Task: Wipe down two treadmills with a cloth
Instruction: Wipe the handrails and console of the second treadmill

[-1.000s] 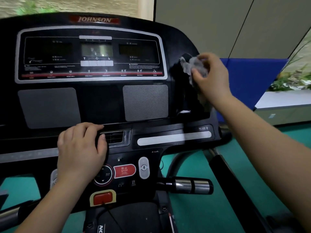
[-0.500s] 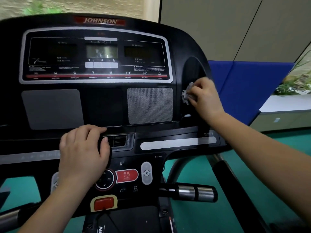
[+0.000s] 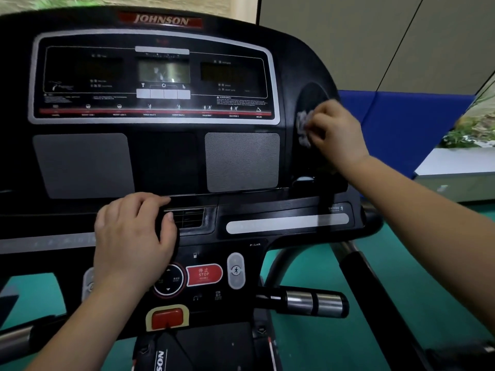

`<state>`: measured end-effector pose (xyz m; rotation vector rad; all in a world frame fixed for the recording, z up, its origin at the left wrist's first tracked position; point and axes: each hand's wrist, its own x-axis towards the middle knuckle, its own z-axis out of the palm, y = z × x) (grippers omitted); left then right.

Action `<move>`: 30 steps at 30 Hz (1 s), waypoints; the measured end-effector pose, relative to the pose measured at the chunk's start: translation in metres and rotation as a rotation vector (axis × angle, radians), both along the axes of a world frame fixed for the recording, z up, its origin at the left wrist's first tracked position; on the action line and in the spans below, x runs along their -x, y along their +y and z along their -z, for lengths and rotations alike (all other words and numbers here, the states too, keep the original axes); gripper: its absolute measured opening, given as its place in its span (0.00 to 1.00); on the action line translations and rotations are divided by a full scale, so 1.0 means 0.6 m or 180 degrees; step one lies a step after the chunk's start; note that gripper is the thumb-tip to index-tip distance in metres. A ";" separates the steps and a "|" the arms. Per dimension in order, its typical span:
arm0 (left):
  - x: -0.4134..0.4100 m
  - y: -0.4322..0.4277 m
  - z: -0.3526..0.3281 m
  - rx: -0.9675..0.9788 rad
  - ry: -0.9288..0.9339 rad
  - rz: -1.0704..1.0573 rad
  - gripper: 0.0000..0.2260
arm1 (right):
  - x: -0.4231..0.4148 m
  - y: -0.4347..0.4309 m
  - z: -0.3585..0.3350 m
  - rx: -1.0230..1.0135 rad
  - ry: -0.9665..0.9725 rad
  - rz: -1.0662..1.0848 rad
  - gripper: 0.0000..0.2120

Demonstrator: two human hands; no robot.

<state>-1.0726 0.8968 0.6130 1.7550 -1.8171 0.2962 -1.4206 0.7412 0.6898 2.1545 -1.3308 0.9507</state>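
A black Johnson treadmill console (image 3: 171, 162) fills the view, its display panel dark. My right hand (image 3: 337, 135) holds a small crumpled grey cloth (image 3: 304, 127) and presses it into the round cup recess on the console's right side. My left hand (image 3: 134, 236) rests palm down on the console's lower ledge, just above the round control dial and left of the red STOP button (image 3: 204, 274); it holds nothing, fingers curled over the ledge.
A chrome-banded handlebar grip (image 3: 313, 302) juts out at lower right. A red safety key (image 3: 166, 318) sits below the buttons. Blue padding (image 3: 401, 124) lines the wall at right, above a green floor (image 3: 348, 344). A white ledge with plants (image 3: 460, 159) stands far right.
My right hand moved the cloth from the top of the cup recess down into its middle. My left hand stayed on the ledge. The camera moved slightly.
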 end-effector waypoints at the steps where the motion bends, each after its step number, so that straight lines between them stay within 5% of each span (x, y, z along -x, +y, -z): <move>1: 0.000 0.000 0.000 -0.0003 0.0002 -0.0001 0.16 | 0.006 0.010 0.010 -0.0214 0.0254 -0.0073 0.05; 5: 0.000 0.000 0.000 0.0027 -0.0002 0.0013 0.16 | 0.023 0.044 0.022 -0.1209 0.1164 -0.0292 0.06; 14: -0.001 -0.001 0.003 0.0114 0.0051 0.0012 0.15 | 0.008 0.071 0.010 -0.2598 0.0805 -0.0169 0.16; 21: -0.002 -0.002 0.004 0.0107 0.0051 0.0048 0.15 | -0.003 0.075 0.012 -0.2541 0.1054 -0.0237 0.16; 27: -0.003 -0.001 0.003 0.0092 0.0034 0.0039 0.15 | -0.042 0.079 -0.006 -0.2753 0.2623 0.0880 0.19; 30: -0.002 -0.001 0.002 0.0089 0.0045 0.0019 0.15 | -0.034 0.068 -0.004 -0.2889 0.1653 0.0832 0.16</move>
